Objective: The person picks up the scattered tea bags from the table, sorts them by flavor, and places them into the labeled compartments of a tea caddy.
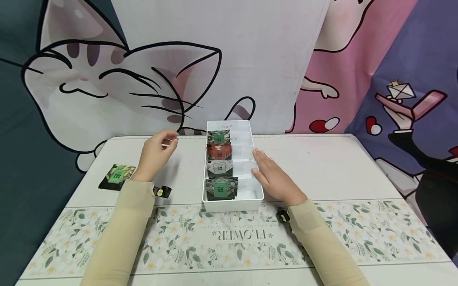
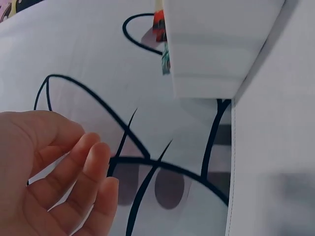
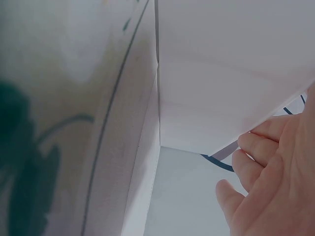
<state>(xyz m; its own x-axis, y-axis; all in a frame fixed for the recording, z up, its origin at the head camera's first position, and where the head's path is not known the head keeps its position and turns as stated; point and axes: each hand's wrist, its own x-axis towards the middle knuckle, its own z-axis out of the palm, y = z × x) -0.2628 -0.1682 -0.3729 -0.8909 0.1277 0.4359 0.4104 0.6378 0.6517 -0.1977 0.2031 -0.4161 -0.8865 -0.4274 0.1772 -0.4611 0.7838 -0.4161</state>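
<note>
A white divided box stands mid-table. Its left column holds several small packets: a camouflage one, a red one, a grey-white one and a green-grey one. The right column looks bare. My right hand lies flat with straight fingers against the box's right wall; in the right wrist view the right hand touches it. My left hand hovers left of the box, fingers loosely curled and holding nothing; the left wrist view shows the left hand below the box.
One more dark packet with a green label lies on the table at the left. A floral runner crosses the near part of the white table. A cartoon cat cloth hangs behind.
</note>
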